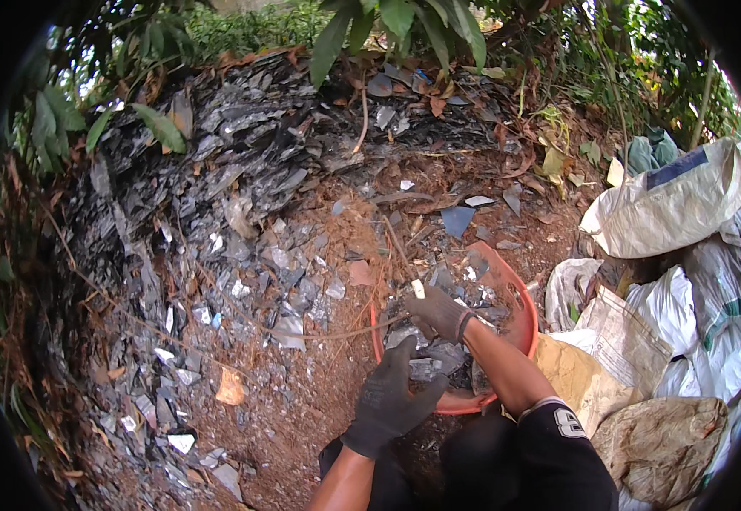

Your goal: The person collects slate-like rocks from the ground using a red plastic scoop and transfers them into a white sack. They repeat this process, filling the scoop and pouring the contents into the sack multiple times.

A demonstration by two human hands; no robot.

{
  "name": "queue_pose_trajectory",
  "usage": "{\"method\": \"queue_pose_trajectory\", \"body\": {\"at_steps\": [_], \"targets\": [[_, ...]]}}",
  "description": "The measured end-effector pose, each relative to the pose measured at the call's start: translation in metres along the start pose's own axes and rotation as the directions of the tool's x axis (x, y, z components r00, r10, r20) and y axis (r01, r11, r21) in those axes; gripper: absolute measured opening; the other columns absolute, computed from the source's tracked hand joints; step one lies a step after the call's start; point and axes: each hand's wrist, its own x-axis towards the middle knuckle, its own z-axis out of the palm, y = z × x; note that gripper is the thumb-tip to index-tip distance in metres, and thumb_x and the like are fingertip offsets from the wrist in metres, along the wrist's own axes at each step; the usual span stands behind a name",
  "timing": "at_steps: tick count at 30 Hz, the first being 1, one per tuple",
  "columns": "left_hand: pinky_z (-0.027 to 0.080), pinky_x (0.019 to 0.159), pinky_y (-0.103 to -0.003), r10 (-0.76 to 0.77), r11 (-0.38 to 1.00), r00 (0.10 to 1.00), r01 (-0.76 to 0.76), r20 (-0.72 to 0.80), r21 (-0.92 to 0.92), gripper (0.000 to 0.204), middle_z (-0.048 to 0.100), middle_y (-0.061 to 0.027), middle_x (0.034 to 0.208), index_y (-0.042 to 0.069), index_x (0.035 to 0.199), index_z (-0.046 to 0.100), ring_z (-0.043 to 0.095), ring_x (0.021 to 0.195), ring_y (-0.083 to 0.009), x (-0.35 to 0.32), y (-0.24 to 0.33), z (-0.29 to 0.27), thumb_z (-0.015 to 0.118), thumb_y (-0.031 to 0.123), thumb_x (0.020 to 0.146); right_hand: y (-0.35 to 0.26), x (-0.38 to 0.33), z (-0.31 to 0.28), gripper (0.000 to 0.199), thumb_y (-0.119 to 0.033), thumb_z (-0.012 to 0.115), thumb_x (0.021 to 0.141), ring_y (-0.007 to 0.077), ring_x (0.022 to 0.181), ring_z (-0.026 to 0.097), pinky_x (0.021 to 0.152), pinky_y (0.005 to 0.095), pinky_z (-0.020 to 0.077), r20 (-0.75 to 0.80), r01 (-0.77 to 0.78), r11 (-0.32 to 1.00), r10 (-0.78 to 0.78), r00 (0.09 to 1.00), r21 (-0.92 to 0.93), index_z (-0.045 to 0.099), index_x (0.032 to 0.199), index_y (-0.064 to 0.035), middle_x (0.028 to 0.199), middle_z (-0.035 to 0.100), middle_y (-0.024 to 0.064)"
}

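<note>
My left hand [387, 393], in a dark glove, is open at the near left of an orange-red basin [522, 300]. Its thumb and fingers are apart around grey, see-through glass shards [426, 368] in the basin. In a matching glove, my right hand [440, 313] is closed above the basin's middle. A short white end [419, 289] sticks out of that fist; the rest of what it grips is hidden. A thin brown stem [345, 334] runs from the left up to the right hand; I cannot tell whether it is held.
Layered dark shards [251, 128] form a bank at the back left, with loose broken pieces [290, 332] over the brown soil. Stuffed white sacks [669, 200] lie along the right. Leafy branches [332, 43] hang down at the top.
</note>
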Motion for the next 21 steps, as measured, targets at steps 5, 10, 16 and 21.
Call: {"method": "queue_pose_trajectory", "body": {"at_steps": [5, 10, 16, 21], "targets": [[0.052, 0.092, -0.047, -0.088, 0.995, 0.996, 0.089, -0.016, 0.037, 0.074, 0.060, -0.0294, 0.122, -0.009, 0.135, 0.045, 0.063, 0.110, -0.0419, -0.018, 0.012, -0.017, 0.082, 0.026, 0.081, -0.018, -0.065, -0.006, 0.032, -0.025, 0.057, 0.087, 0.0386, 0.081, 0.066, 0.072, 0.0482, 0.0504, -0.134, -0.011, 0.846, -0.072, 0.988, -0.533, 0.055, 0.098, 0.0044, 0.083, 0.065, 0.0264], [0.053, 0.090, -0.046, -0.012, 0.996, 0.996, 0.021, -0.090, 0.090, 0.070, 0.061, -0.0292, 0.119, -0.008, 0.133, 0.047, 0.064, 0.108, -0.0424, -0.026, 0.006, -0.031, 0.081, 0.024, 0.081, -0.033, -0.082, 0.005, 0.032, -0.019, 0.057, 0.089, 0.0507, 0.084, 0.065, 0.073, 0.0554, 0.0509, -0.309, 0.076, 0.639, -0.468, 0.828, -0.765, 0.049, 0.110, 0.0035, 0.087, 0.065, 0.0307], [0.053, 0.088, -0.050, -0.013, 0.998, 0.998, 0.018, -0.068, 0.066, 0.079, 0.060, -0.0301, 0.120, -0.005, 0.138, 0.046, 0.063, 0.106, -0.0453, -0.034, -0.001, -0.015, 0.078, 0.040, 0.082, -0.070, -0.003, 0.039, 0.025, -0.014, 0.055, 0.090, 0.0431, 0.087, 0.070, 0.073, 0.0511, 0.0551, -0.120, 0.037, 0.374, -0.389, 0.914, -0.927, 0.054, 0.110, 0.0011, 0.092, 0.070, 0.0273], [0.052, 0.093, -0.049, -0.061, 0.992, 0.998, 0.058, 0.021, 0.111, 0.079, 0.060, -0.0282, 0.123, -0.002, 0.140, 0.046, 0.062, 0.112, -0.0437, -0.029, -0.009, -0.027, 0.076, 0.044, 0.083, -0.046, 0.026, 0.022, 0.025, -0.011, 0.051, 0.091, 0.0419, 0.088, 0.072, 0.077, 0.0492, 0.0569, -0.103, 0.015, 0.280, -0.402, 0.910, -0.960, 0.057, 0.113, -0.0003, 0.098, 0.072, 0.0242]]}}
